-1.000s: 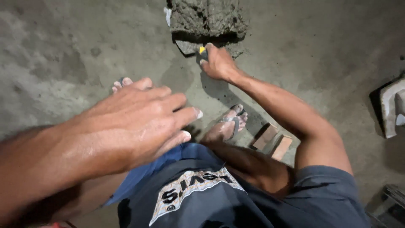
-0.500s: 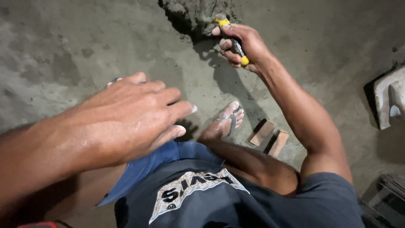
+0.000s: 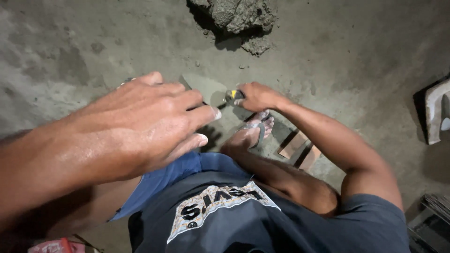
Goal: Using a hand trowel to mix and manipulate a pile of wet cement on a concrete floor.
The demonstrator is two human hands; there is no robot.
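Gripping a trowel (image 3: 206,89) by its yellow-and-black handle, the right hand (image 3: 257,96) has its fingers curled tight around the grip, low over the concrete floor (image 3: 356,51). The trowel's grey blade points toward the left hand and lies flat or nearly flat just above the floor; whether it touches the floor cannot be told. The left hand (image 3: 150,119) hangs close to the camera, palm down, holding nothing, its fingers loosely extended and lying side by side, the tips covering part of the blade's near edge from view. A heap of wet mortar (image 3: 241,18) sits at the top of the view, well apart from the trowel. Below the right hand a foot in a sandal (image 3: 255,131) rests on the floor, and just beside it lie two small reddish tiles (image 3: 300,150). A pale block (image 3: 436,115) stands at the right edge.
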